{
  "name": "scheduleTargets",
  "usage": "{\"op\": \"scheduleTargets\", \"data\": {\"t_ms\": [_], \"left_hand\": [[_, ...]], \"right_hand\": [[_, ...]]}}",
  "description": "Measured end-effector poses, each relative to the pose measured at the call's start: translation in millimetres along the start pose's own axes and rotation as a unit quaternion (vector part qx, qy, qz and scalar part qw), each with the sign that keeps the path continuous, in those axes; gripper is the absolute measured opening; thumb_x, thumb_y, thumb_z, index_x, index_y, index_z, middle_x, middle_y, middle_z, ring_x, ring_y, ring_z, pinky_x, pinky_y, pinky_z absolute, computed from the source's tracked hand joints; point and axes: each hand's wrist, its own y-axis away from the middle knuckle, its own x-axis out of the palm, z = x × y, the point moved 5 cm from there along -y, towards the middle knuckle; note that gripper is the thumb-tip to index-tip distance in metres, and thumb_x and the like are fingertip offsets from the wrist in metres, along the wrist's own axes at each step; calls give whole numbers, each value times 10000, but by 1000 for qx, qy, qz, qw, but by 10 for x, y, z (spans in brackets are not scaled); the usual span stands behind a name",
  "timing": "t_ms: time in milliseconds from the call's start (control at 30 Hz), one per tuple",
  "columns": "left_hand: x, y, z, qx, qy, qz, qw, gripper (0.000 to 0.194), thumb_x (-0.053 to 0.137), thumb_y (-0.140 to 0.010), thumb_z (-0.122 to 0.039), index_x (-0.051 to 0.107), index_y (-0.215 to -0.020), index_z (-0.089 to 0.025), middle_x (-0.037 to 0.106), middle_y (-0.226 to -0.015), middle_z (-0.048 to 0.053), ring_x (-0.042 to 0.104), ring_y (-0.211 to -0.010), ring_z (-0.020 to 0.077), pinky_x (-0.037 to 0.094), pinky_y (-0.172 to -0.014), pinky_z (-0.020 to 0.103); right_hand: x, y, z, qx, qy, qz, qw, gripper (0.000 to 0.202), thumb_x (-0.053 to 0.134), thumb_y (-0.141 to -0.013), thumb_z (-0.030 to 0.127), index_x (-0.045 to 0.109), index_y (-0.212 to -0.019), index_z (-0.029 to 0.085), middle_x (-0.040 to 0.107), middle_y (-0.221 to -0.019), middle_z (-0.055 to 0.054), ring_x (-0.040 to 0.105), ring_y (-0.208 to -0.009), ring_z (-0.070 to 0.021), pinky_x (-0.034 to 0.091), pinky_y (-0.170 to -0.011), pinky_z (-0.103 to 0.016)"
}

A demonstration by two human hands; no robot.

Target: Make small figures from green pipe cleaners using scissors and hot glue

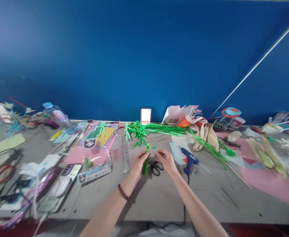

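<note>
In the head view my left hand (139,162) is closed on a small bundle of green pipe cleaners (146,166). Their upper end is curled into a light green knob, and the straight ends hang below my fingers. To its right my right hand (167,161) is in a pinch, a little apart from the bundle. What its fingertips hold, if anything, is too small to make out. Black-handled scissors (155,169) lie on the table between the two hands. Beyond the hands is a pile of short, bent green pipe cleaners (137,130).
Left of my hands are a clear ruler (125,155), pink paper packs (91,144) and a phone (60,189). A blue glue gun (190,160) with a trailing cord lies to the right, near dried husks (206,136). A blue wall (144,59) closes off the back.
</note>
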Motion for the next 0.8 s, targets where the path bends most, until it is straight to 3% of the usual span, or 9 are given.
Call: {"op": "scheduleTargets", "data": {"t_ms": [200,367,467,600,800], "left_hand": [[-38,-30,4,-14,21,-15,1000,335,825,-484,-238,709,-783,-142,685,-636,18,574,-513,111,421,-515,222],[-126,-92,-55,25,52,-51,997,382,822,-491,-211,686,-843,-152,670,-649,-5,592,-554,101,424,-544,206],[-172,-129,-95,56,56,-64,995,385,819,-505,-229,668,-854,-169,654,-629,-21,593,-564,113,424,-556,219],[-212,-152,-108,72,30,-78,994,309,814,-517,-256,638,-755,-168,636,-578,-18,580,-539,123,418,-541,233],[-183,-134,-100,73,24,-61,995,291,804,-532,-256,638,-752,-164,640,-596,-16,573,-541,114,424,-532,226]], "right_hand": [[-38,-24,14,4,-6,14,1000,307,604,-721,463,592,-756,158,549,-585,-2,523,-556,-136,418,-514,-230],[-228,-124,-3,10,26,20,999,302,596,-717,453,616,-771,157,583,-591,-12,537,-561,-142,423,-539,-246],[-367,-187,-59,-9,110,6,994,236,569,-719,400,612,-730,168,619,-642,-26,563,-615,-164,437,-598,-271],[-406,-193,-110,-36,284,28,958,150,518,-738,269,635,-719,177,637,-688,-36,566,-638,-175,426,-641,-284],[-352,-145,-77,-43,365,43,929,114,539,-741,146,649,-716,160,647,-777,-73,585,-723,-177,412,-694,-259]]}}
